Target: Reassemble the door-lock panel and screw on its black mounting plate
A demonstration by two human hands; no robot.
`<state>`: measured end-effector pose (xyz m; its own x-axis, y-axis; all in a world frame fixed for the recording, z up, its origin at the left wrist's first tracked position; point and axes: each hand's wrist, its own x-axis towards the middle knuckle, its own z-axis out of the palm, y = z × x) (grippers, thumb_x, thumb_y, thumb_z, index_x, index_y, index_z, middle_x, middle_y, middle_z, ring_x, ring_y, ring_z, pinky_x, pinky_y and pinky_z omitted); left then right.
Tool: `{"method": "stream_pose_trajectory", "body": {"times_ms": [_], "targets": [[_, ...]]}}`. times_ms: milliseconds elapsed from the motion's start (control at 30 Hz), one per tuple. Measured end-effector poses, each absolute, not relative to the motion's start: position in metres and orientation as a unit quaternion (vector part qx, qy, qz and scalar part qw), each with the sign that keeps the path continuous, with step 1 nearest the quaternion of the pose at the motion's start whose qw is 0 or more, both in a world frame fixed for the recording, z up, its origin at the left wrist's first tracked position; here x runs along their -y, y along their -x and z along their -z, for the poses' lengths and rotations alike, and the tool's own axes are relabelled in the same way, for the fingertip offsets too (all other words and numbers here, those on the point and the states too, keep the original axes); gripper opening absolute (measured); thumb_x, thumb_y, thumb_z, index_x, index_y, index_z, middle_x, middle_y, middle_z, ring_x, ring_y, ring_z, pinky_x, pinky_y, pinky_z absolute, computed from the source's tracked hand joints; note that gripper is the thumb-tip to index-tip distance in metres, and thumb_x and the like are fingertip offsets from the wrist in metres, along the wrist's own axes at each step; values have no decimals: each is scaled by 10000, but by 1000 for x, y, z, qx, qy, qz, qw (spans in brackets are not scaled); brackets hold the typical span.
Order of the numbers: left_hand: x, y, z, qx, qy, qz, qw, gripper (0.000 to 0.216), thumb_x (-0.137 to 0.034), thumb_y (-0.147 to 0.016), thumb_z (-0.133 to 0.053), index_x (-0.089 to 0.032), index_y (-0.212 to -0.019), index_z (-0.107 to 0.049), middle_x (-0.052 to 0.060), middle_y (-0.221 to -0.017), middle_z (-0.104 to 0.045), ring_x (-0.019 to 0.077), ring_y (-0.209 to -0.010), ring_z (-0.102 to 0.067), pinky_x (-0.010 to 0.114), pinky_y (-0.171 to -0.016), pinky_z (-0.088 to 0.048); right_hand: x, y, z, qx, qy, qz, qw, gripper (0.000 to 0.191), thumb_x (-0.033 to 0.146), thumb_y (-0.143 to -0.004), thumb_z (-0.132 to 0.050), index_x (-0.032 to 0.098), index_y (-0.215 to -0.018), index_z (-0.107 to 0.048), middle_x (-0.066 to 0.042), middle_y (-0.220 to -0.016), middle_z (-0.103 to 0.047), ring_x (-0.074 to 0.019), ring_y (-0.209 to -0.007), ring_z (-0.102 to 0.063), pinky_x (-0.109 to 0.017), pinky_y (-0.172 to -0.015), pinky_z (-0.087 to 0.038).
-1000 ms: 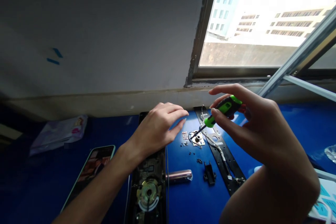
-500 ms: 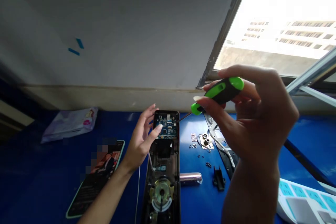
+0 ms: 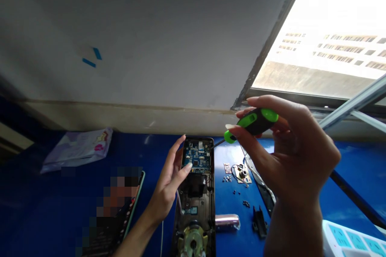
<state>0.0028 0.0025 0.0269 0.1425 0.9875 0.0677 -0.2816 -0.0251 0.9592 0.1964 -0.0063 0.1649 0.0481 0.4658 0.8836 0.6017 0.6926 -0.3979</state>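
My right hand [image 3: 297,148] is closed around a green and black screwdriver [image 3: 251,123], held at a slant. Its thin shaft points down left, with the tip at the upper right edge of a blue circuit board [image 3: 197,158]. Whether the tip sits on a screw is too small to tell. The board lies in the far end of a long dark housing [image 3: 208,209], which looks like an opened electronic door lock. My left hand [image 3: 169,184] grips the housing's left side, thumb on the board's lower left corner. A round metal part [image 3: 193,243] sits nearer in the housing.
Right of the housing lie loose screws [image 3: 227,178], a small plate with a cylinder and wire [image 3: 243,174], a pinkish metallic tube [image 3: 227,222] and a black bracket [image 3: 259,223]. A phone [image 3: 132,204], a plastic packet [image 3: 78,148] and a white power strip [image 3: 350,237] surround the work.
The view has shifted, so the housing and table things appear lower and slightly right. The screwdriver remains in my right hand at the board's edge, and my left hand still holds the housing.
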Motion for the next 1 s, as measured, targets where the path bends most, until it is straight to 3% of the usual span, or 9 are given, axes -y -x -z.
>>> {"method": "stream_pose_trajectory", "body": {"times_ms": [167,300,567,800,1000], "targets": [[-2,-2,-24,-377,-478,-536,585,646,-458,-1003,-661,-364,-1614,-474,-4,-1726,-436,327,-1641,-301,481,-1371,-208,2,-194,-161,706,387,48,591,362,179,-859,-872,226,-1200,-761,-30,-1002,-814,-228,-884,-788,-410,-742,-664],[-1,-1,-24,-383,-482,-532,581,659,-446,-1005,-656,-363,-1627,-456,1,-1726,-437,333,-1635,-315,493,-1369,-213,1,-193,-159,714,391,54,579,373,180,-873,-859,208,-1226,-744,-40,-1019,-811,-215,-877,-781,-393,-749,-662],[0,-3,-25,-389,-491,-530,571,677,-459,-999,-672,-356,-1628,-447,-4,-1740,-412,326,-1646,-288,473,-1344,-301,-4,-182,-163,679,433,172,568,229,189,-861,-870,241,-963,-672,30,-811,-724,-117,-593,-644,-274,-491,-535],[-2,-2,-21,-392,-484,-533,573,682,-451,-993,-694,-398,-1623,-440,-31,-1751,-389,312,-1662,-244,479,-1370,-217,-6,-174,-160,668,432,132,591,261,206,-868,-869,279,-970,-640,57,-767,-701,-138,-624,-687,-283,-485,-541],[0,-5,-27,-393,-484,-539,567,714,-403,-975,-716,-373,-1629,-429,-9,-1729,-431,330,-1644,-293,487,-1346,-296,-8,-173,-160,663,423,156,598,240,259,-884,-867,321,-941,-642,54,-761,-713,-146,-585,-657,-317,-499,-547]]}}
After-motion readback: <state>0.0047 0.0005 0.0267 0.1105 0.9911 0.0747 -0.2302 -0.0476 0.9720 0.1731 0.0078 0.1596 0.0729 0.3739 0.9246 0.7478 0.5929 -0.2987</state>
